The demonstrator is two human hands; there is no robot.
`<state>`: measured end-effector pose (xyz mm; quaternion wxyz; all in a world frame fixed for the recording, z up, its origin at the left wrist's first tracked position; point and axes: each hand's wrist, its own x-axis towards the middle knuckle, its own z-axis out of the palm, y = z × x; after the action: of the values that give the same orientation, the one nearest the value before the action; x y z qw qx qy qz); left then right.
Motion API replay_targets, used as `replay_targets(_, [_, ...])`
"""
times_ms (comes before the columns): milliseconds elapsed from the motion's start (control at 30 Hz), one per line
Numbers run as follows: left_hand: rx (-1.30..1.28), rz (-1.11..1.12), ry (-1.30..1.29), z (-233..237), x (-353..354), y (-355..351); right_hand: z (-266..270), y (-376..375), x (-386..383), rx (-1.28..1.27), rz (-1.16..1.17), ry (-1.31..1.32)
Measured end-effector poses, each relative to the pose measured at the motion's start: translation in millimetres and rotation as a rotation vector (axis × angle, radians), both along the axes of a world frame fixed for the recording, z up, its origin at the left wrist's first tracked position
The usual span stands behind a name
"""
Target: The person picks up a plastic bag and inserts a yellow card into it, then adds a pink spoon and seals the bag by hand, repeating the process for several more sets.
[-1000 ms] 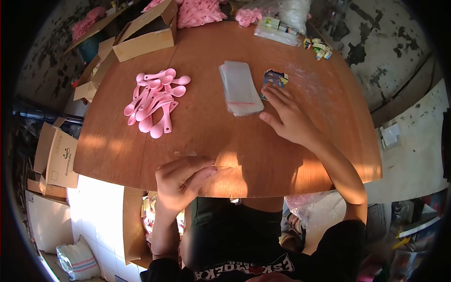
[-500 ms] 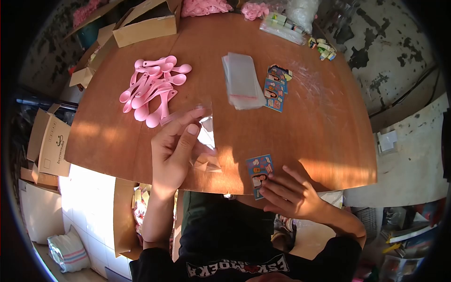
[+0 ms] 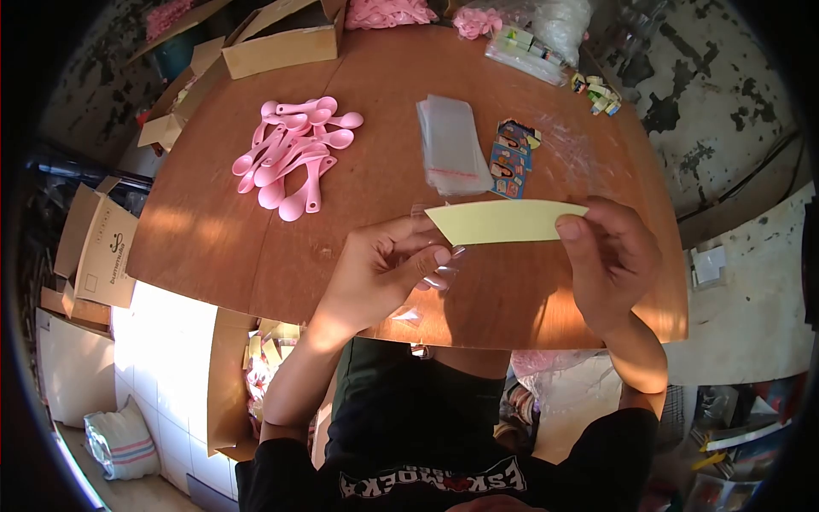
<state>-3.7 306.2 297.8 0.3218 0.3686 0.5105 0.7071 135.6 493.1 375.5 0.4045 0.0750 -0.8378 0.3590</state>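
Observation:
A card (image 3: 512,222) with its plain yellow side showing stretches between my hands, above the table's near edge. My right hand (image 3: 612,264) pinches the card's right end between thumb and fingers. In my left hand (image 3: 375,271) is a clear plastic bag (image 3: 445,266), partly hidden behind the fingers and card. The card's left end overlaps the bag at my left fingertips. Beyond my hands lie a stack of clear plastic bags (image 3: 452,141) and several blue printed cards (image 3: 512,162). A heap of pink measuring spoons (image 3: 294,154) lies to the left.
An open cardboard box (image 3: 281,51) stands at the table's back left, beside bagged pink items (image 3: 388,13). Plastic-wrapped packs (image 3: 525,55) and small bundles (image 3: 597,94) sit at the back right. Below the near edge, a cardboard box (image 3: 235,384) holds several packed items.
My right hand has lifted the card off the table, turned its yellow side into view and brought it to the bag. My left hand has moved right with the bag.

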Motion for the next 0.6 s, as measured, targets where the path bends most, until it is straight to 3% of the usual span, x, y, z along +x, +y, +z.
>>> replay_targets(133, [-0.007,0.08,-0.002,6.4,7.9,-0.7,-3.2,-2.2,-25.4,-0.118,0.034,-0.015])
replay_targets(200, [0.051,0.089,0.073,2.2,1.7,-3.2,-3.4,-3.3,-29.6,-0.181,0.091,-0.179])
replay_targets(300, [-0.053,0.041,0.121,-1.5,-4.0,-7.0,-9.9,-6.5,-31.0,-0.213,0.049,-0.219])
replay_targets(367, [-0.069,-0.049,0.13,-4.2,-3.3,-5.5,-12.1,-7.1,-31.7,-0.219,0.063,-0.245])
replay_targets(500, [-0.091,0.003,0.163,-6.2,-2.8,-1.2,-8.5,-2.0,-35.0,-0.11,0.13,-0.262])
replay_targets(600, [-0.037,-0.041,0.126,-7.0,-7.4,-3.3,-4.5,-1.3,-33.0,-0.185,0.11,-0.311])
